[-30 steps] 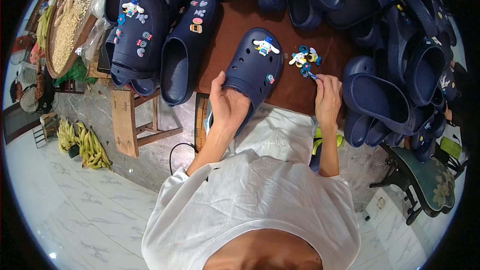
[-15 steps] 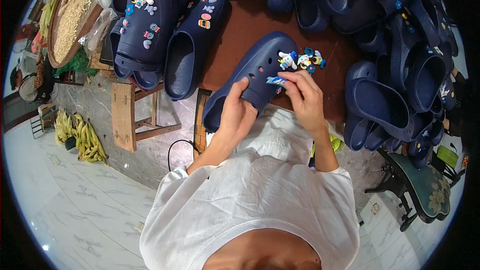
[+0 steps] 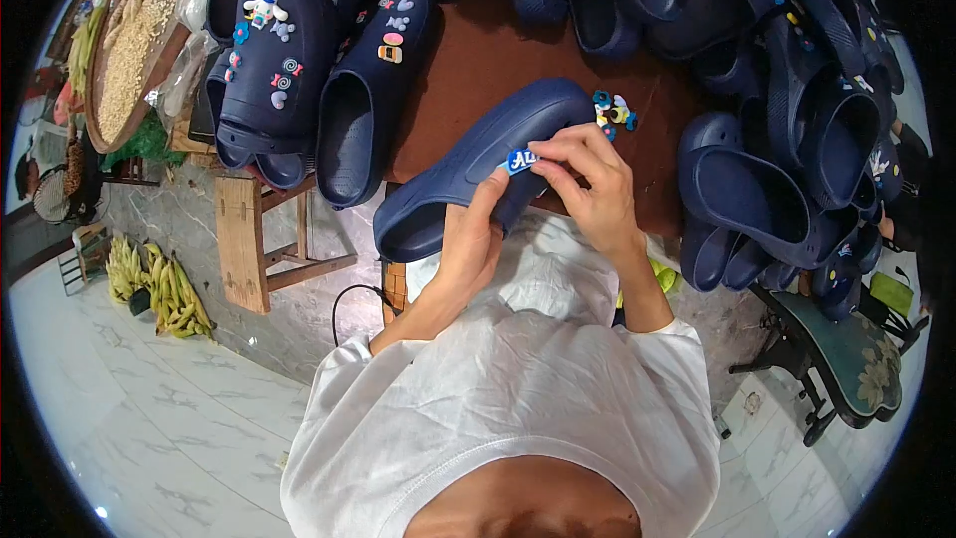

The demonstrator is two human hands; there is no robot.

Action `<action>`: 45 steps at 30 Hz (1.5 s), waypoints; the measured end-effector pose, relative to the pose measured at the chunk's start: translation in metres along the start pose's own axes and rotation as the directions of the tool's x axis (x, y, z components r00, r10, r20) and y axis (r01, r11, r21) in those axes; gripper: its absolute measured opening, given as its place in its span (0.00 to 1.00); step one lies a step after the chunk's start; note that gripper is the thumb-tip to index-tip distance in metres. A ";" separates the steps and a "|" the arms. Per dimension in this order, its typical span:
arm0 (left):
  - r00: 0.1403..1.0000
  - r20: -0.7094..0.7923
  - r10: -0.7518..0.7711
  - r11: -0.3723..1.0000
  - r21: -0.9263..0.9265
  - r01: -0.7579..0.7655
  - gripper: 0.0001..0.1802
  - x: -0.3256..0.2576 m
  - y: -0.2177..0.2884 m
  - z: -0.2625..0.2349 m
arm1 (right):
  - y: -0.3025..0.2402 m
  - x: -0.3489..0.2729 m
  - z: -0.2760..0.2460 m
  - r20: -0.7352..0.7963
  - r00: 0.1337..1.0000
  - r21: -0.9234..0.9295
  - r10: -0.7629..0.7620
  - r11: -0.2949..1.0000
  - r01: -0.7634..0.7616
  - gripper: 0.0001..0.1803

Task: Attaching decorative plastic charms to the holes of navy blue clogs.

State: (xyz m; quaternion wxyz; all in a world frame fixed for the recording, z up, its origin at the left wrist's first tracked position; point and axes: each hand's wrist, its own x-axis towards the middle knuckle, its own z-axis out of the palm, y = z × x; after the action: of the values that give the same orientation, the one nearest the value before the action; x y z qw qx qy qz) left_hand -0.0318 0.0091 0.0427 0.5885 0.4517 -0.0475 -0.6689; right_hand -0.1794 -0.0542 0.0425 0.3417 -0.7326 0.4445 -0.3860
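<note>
A dark blue clog [image 3: 543, 103] lies slantwise before me at the brown tabletop's near edge, its heel opening toward the lower left. My left hand [image 3: 470, 244] grips its near side, thumb raised and the other fingers partly hidden by the shoe. Between thumb and fingertips, my right hand [image 3: 596, 187] pinches a small blue and white shoe charm [image 3: 519, 160] against the clog's upper. The left thumb tip is close beside that charm; whether it touches cannot be told. Just past the toe, several small colourful charms [image 3: 615, 112] show in a cluster, partly covered by my right hand.
A decorated clog [image 3: 269, 65] and a second decorated clog [image 3: 373, 90] stand at the left of the brown tabletop [image 3: 478, 40]. More clogs [image 3: 752, 194] pile up on the right. A wooden stool [image 3: 242, 239], bananas [image 3: 177, 294] and a grain tray [image 3: 98, 105] are farther left.
The clog has rolled and turned, so its side faces up more. My right hand has moved slightly left with the charm, whose printed face now shows. My left thumb has come nearer to it.
</note>
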 end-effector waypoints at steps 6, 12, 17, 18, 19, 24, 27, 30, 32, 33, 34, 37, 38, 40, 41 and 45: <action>0.995 -0.016 0.099 0.987 0.129 -0.096 0.20 0.006 -0.006 -0.007 | -0.010 -0.001 0.007 0.003 0.998 -0.085 -0.067 0.994 0.067 0.10; 0.987 -0.072 0.140 0.978 0.164 -0.127 0.19 0.007 -0.006 -0.013 | -0.018 -0.001 0.016 -0.053 0.990 -0.150 -0.130 0.981 0.121 0.09; 0.988 -0.114 0.100 0.985 0.155 -0.082 0.18 0.007 -0.003 -0.011 | -0.013 -0.006 0.020 -0.057 0.988 -0.144 -0.147 0.980 0.137 0.10; 0.987 -0.119 0.106 0.984 0.156 -0.087 0.18 0.008 -0.003 -0.010 | -0.013 -0.007 0.022 -0.055 0.986 -0.150 -0.157 0.978 0.147 0.11; 0.988 -0.112 0.104 0.984 0.153 -0.086 0.18 0.009 -0.003 -0.009 | -0.013 -0.007 0.022 -0.052 0.986 -0.142 -0.161 0.978 0.152 0.11; 0.985 -0.152 0.077 0.991 0.116 -0.060 0.17 0.012 0.003 -0.012 | -0.018 -0.004 0.025 -0.021 0.984 -0.148 -0.178 0.974 0.173 0.14; 0.984 -0.179 -0.002 0.999 0.047 0.011 0.17 0.013 0.010 -0.014 | -0.019 -0.012 0.032 -0.091 0.986 -0.048 -0.137 0.990 0.133 0.15; 0.980 -0.197 -0.002 0.998 0.058 0.014 0.19 0.015 0.008 -0.017 | -0.015 -0.019 0.026 -0.176 0.963 -0.112 -0.205 0.976 0.187 0.15; 0.974 -0.227 0.005 0.996 0.088 0.016 0.20 0.014 0.010 -0.014 | -0.010 -0.026 0.022 -0.195 0.962 -0.110 -0.190 0.979 0.171 0.14; 0.974 -0.225 0.002 0.996 0.088 0.018 0.20 0.015 0.010 -0.013 | -0.007 -0.030 0.020 -0.203 0.964 -0.117 -0.169 0.982 0.148 0.14; 0.972 -0.234 0.007 0.996 0.084 0.014 0.20 0.016 0.011 -0.012 | -0.004 -0.034 0.019 -0.212 0.966 -0.124 -0.148 0.985 0.123 0.14; 0.974 -0.224 0.022 0.996 0.086 -0.002 0.20 0.019 0.011 -0.011 | 0.000 -0.047 0.018 -0.209 0.972 -0.109 -0.104 0.991 0.083 0.15; 0.975 -0.216 0.045 0.996 0.090 -0.026 0.20 0.020 0.010 -0.013 | 0.003 -0.052 0.020 -0.201 0.976 -0.076 -0.080 0.995 0.066 0.15; 0.975 -0.222 0.021 0.998 0.068 -0.006 0.20 0.021 0.012 -0.013 | 0.009 -0.059 0.021 -0.176 0.981 -0.096 -0.086 0.993 0.069 0.14; 0.975 -0.220 -0.013 0.999 0.047 0.024 0.21 0.021 0.014 -0.013 | 0.010 -0.062 0.023 -0.158 0.985 -0.085 -0.074 0.995 0.061 0.14; 0.973 -0.149 -0.176 0.982 -0.092 0.163 0.23 0.027 0.025 -0.013 | 0.018 -0.071 0.025 -0.143 0.989 -0.085 -0.037 0.996 0.025 0.12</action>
State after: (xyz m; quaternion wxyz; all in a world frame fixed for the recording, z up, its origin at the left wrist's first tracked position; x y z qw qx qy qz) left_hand -0.0019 -0.0142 0.0350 0.5485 0.4816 0.0639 -0.6805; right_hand -0.1860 0.0080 -0.0027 0.2717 -0.7231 0.4721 -0.4248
